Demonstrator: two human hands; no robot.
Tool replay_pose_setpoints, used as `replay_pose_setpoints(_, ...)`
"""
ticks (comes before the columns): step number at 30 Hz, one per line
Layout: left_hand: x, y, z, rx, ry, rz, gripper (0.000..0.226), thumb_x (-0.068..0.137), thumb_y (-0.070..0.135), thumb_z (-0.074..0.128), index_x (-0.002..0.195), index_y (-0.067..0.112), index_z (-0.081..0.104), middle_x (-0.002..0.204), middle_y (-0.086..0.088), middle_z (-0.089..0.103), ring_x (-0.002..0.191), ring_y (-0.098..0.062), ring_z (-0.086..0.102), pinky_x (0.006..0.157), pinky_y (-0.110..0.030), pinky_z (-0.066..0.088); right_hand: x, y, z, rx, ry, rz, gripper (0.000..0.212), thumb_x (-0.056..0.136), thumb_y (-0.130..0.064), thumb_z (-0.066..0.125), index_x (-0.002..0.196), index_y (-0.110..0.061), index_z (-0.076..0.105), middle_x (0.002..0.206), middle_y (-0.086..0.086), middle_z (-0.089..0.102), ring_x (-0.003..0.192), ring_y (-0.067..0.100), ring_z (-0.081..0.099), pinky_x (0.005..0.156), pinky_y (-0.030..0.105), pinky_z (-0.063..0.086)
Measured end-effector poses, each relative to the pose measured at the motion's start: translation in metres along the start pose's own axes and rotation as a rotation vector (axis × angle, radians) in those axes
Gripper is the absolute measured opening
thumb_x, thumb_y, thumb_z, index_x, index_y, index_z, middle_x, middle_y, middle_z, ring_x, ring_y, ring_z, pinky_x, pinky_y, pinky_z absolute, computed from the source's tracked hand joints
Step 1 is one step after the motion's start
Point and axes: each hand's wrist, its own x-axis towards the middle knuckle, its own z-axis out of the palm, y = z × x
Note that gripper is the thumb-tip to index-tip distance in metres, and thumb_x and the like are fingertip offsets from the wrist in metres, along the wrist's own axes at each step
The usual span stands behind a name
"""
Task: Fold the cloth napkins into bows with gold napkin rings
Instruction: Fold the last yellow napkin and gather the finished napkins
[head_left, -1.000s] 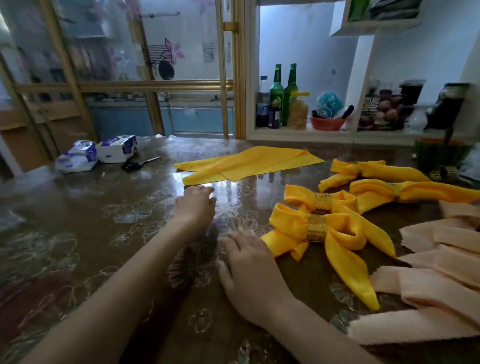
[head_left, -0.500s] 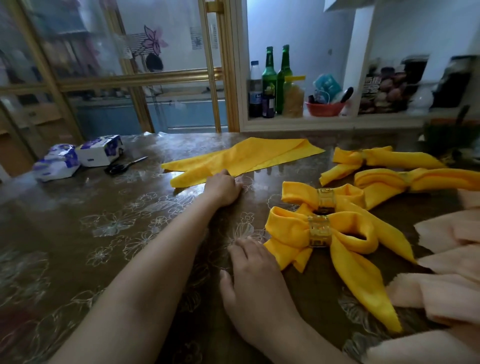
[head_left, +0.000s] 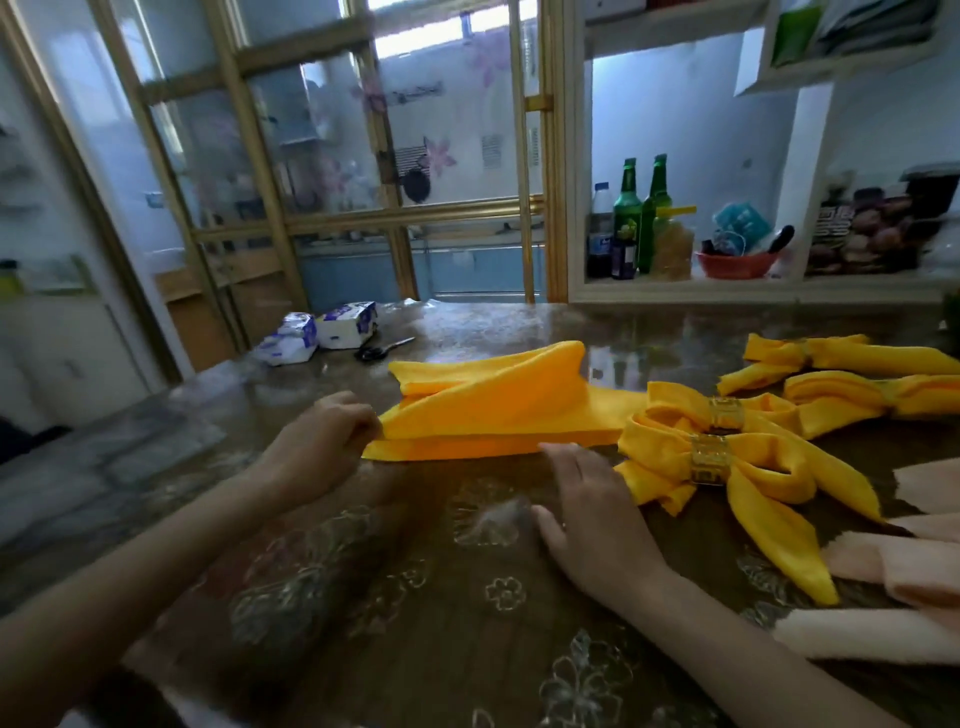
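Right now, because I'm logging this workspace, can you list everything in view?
table: one, brown with floral pattern, under everything
loose napkin: one, yellow, table centre
bows: four, yellow, gold-ringed, right of the napkin
peach napkins: several, peach, table's right edge
tissue packs: two, white and blue, far left of table
scissors: one, black handles, beside the packs
bottles: two, green, shelf behind
bowl: one, red, same shelf
left hand: pinches the napkin's left end
right hand: flat on table, fingertips at napkin's near edge
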Motion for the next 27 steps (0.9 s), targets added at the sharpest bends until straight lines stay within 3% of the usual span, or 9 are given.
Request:
replay_pose_setpoints(3, -0.029, 0.001, -0.039, 0.087, 0.011, 0.021, 0.012, 0.09, 0.011, 0.058, 0.095, 0.011, 0.07, 0.097, -0.002, 0.056, 0.085, -0.016, 0.054, 0.076, -0.031, 0.047, -0.004, -0.002, -0.001, -0.112, 0.027, -0.039, 0.077, 0.071, -0.035, 0.079, 0.135, -0.007, 0.047, 0.132, 0.014, 0.052, 0.124, 0.033, 0.049, 0.104, 0.04, 0.034)
replay_pose_setpoints(6, -0.053, -0.001, -0.075, 0.201, -0.064, -0.03, 0.013, 0.09, 0.012, 0.057, 0.096, 0.016, 0.068, 0.097, 0.003, 0.05, 0.09, -0.015, 0.051, 0.082, -0.031, 0.046, -0.006, -0.011, -0.001, -0.151, 0.067, -0.023, 0.082, 0.064, -0.04, 0.084, 0.13, -0.005, 0.051, 0.127, 0.018, 0.055, 0.118, 0.037, 0.053, 0.097, 0.047, 0.043)
replay_pose_setpoints(10, -0.073, -0.02, -0.117, 0.32, -0.112, -0.165, 0.012, 0.09, 0.013, 0.058, 0.095, 0.021, 0.065, 0.09, 0.009, 0.039, 0.085, -0.008, 0.044, 0.07, -0.017, 0.034, -0.001, -0.026, -0.005, -0.232, -0.008, -0.036, 0.077, 0.076, -0.04, 0.075, 0.138, -0.007, 0.042, 0.139, 0.019, 0.045, 0.129, 0.037, 0.043, 0.105, 0.049, 0.034)
replay_pose_setpoints(12, -0.079, -0.031, -0.132, 0.364, -0.123, -0.239, 0.014, 0.091, 0.013, 0.056, 0.099, 0.021, 0.064, 0.096, 0.006, 0.042, 0.09, -0.011, 0.045, 0.076, -0.019, 0.034, 0.003, -0.036, -0.007, -0.205, -0.099, 0.018, 0.064, 0.089, -0.043, 0.058, 0.142, -0.015, 0.035, 0.146, 0.01, 0.037, 0.136, 0.028, 0.033, 0.11, 0.04, 0.026)
replay_pose_setpoints(15, -0.084, -0.045, -0.14, 0.368, -0.067, -0.346, 0.017, 0.093, 0.014, 0.052, 0.104, 0.019, 0.064, 0.112, -0.003, 0.05, 0.097, -0.017, 0.049, 0.08, -0.025, 0.038, 0.008, -0.054, -0.004, -0.26, -0.164, -0.006, 0.031, 0.097, -0.037, 0.044, 0.12, -0.017, 0.052, 0.126, 0.004, 0.052, 0.119, 0.023, 0.046, 0.097, 0.034, 0.033)
replay_pose_setpoints(17, -0.085, -0.054, -0.14, 0.322, 0.016, -0.395, 0.017, 0.094, 0.013, 0.05, 0.102, 0.015, 0.065, 0.112, -0.008, 0.05, 0.097, -0.024, 0.053, 0.082, -0.033, 0.043, 0.007, -0.066, -0.001, -0.299, -0.205, -0.039, 0.023, 0.1, -0.03, 0.038, 0.109, -0.015, 0.052, 0.116, 0.005, 0.057, 0.109, 0.024, 0.052, 0.09, 0.033, 0.035)
replay_pose_setpoints(22, -0.092, -0.064, -0.145, 0.307, 0.255, -0.486, 0.015, 0.091, 0.008, 0.051, 0.103, 0.007, 0.061, 0.113, -0.018, 0.041, 0.087, -0.034, 0.05, 0.078, -0.042, 0.045, 0.003, -0.087, -0.014, 0.054, -0.154, -0.013, 0.014, 0.102, -0.026, 0.036, 0.103, -0.014, 0.043, 0.087, 0.01, 0.058, 0.074, 0.025, 0.052, 0.063, 0.035, 0.037)
replay_pose_setpoints(24, -0.096, -0.065, -0.145, 0.195, 0.237, -0.465, 0.019, 0.094, 0.007, 0.046, 0.108, 0.003, 0.058, 0.102, -0.016, 0.052, 0.076, -0.028, 0.054, 0.069, -0.038, 0.044, 0.009, -0.081, -0.029, 0.121, -0.031, 0.023, 0.018, 0.101, -0.026, 0.038, 0.106, -0.013, 0.049, 0.083, 0.011, 0.061, 0.072, 0.026, 0.056, 0.064, 0.038, 0.042)
replay_pose_setpoints(27, -0.103, -0.058, -0.135, -0.372, 0.096, -0.579, 0.014, 0.098, 0.009, 0.044, 0.109, 0.006, 0.052, 0.088, -0.011, 0.057, 0.056, -0.021, 0.065, 0.045, -0.028, 0.051, 0.016, -0.065, -0.055, 0.216, 0.059, 0.026, 0.025, 0.096, -0.033, 0.049, 0.097, -0.009, 0.057, 0.077, 0.007, 0.058, 0.069, 0.023, 0.055, 0.064, 0.037, 0.042)
